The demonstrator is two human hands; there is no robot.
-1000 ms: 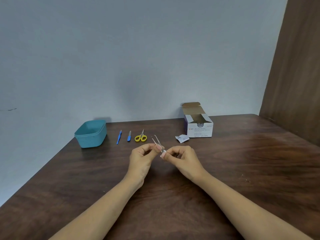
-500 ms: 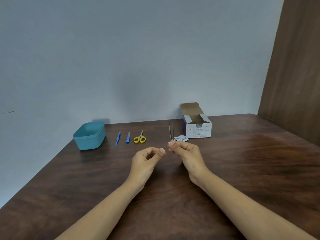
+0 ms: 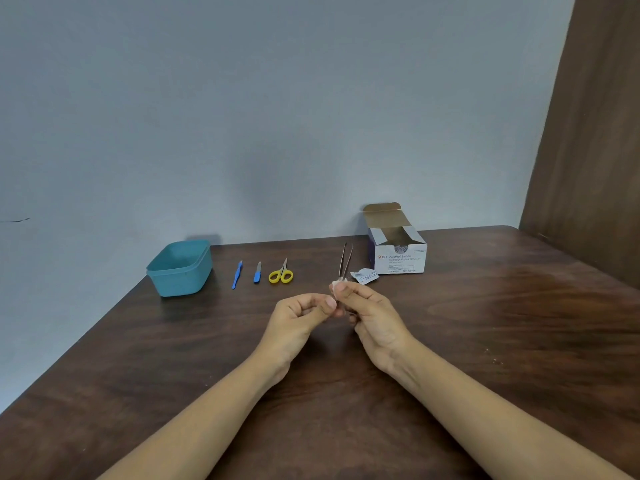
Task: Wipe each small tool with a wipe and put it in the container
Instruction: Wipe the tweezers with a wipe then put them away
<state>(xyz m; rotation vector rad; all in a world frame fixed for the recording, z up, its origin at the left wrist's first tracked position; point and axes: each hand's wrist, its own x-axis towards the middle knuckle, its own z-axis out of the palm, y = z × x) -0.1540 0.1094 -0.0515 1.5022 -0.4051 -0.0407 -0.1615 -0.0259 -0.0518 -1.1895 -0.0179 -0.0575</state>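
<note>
metal tweezers (image 3: 345, 261) upright in wipe (image 3: 335, 283)

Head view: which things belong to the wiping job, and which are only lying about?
Job: tweezers, wipe, teal container, yellow scissors, long blue tool, short blue tool, swab box.
Lying about: torn wrapper.
</note>
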